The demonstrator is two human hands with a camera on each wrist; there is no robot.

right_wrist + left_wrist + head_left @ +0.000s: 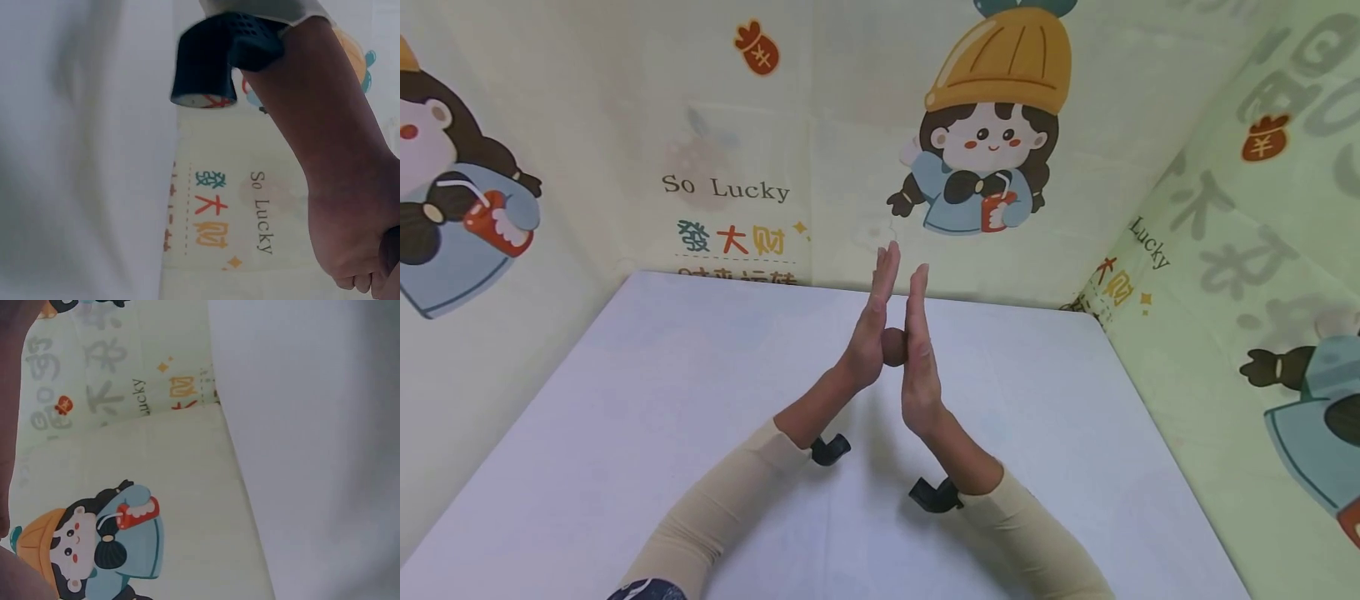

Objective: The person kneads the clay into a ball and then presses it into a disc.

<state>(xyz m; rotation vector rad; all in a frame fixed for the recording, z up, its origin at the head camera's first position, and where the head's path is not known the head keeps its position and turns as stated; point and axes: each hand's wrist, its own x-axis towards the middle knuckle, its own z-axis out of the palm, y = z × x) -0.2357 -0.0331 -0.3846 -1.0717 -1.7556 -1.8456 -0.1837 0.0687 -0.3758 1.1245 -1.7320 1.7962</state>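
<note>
left hand (pixel 867 340) and right hand (pixel 921 365), fingers pretty much straight, got a ball (pixel 894 347) sandwiched between the palms

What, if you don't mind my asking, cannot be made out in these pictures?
Head view: the sides of the brown ball, hidden by the left hand and right hand.
Head view: the lowest wall lettering, its bottom hidden behind the table.
Left wrist view: which hand the skin belongs to; the left edge cuts it off.
Right wrist view: the ball's full outline, cut off by the right edge.
</note>
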